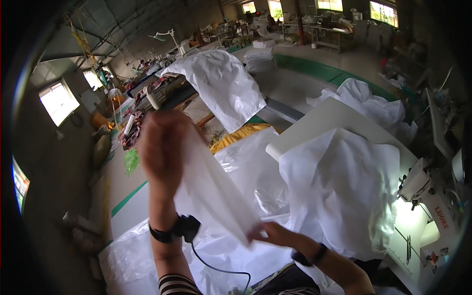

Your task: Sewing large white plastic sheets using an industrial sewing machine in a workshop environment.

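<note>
Evidently, the step in hand is the spreading or turning of a loose white sheet, which slants between the person's two hands, to the left of the sewing machine. The left hand, the one farther from the machine, is raised and badly blurred; its fingers seem closed on the sheet's upper end, though the exact grip cannot be told. The right hand, nearer the machine, has its fingers narrowed in a pinch on the lower corner.

As a judgement, the next move calls for both grips to stay firm and the sheet to be kept from folding over itself. The cable trailing from the left wrist's black device could catch in it. A second white cloth lies over the table, immediately left of the machine; whether any of it reaches under the needle is lost in the lamp's glare.

As for writing, red capital lettering on the machine's pale body is the only clear print. No label can be made out on the held sheet, nor on the stack of white sheets far beyond the machine, to its left.
</note>
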A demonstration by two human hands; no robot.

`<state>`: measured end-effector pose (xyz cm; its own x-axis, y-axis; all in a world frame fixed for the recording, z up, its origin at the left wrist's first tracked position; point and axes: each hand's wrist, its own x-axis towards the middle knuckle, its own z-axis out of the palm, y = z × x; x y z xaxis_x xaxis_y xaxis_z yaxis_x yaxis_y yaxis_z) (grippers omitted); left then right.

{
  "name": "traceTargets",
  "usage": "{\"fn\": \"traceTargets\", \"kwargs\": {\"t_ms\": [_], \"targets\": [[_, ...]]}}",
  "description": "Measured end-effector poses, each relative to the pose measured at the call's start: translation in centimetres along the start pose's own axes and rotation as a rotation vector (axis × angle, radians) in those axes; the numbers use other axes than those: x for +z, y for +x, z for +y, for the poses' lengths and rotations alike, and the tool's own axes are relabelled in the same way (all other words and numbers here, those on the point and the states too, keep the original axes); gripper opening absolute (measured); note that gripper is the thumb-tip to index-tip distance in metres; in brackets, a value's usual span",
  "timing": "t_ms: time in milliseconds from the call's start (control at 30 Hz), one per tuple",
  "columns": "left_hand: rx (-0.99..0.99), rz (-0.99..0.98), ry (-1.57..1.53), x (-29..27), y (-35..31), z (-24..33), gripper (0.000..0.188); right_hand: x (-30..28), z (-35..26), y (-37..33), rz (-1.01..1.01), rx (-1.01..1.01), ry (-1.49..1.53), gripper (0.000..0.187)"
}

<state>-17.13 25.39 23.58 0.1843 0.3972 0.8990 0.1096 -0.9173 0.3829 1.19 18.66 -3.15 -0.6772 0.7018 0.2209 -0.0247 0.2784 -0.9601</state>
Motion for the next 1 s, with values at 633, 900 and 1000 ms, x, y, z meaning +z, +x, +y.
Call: {"fn": "traceTargets", "kwargs": {"t_ms": [633,900,1000], "targets": [[-0.135,-0.83,0.423,52.0,-8.9,-25.4,0.021,6.4,1.5,-35.6,1.56,0.473,0.628,0.022],[-0.143,-0.677,0.238,44.2,-18.6,-16.3,0.012,10.0,-6.5,-37.7,0.793,1.176,-0.526,0.014],[-0.118,-0.678,0.209,42.0,-19.5,-13.7,0.011,6.7,-9.7,-37.8,1.382,1.057,-0.713,0.013]]}}
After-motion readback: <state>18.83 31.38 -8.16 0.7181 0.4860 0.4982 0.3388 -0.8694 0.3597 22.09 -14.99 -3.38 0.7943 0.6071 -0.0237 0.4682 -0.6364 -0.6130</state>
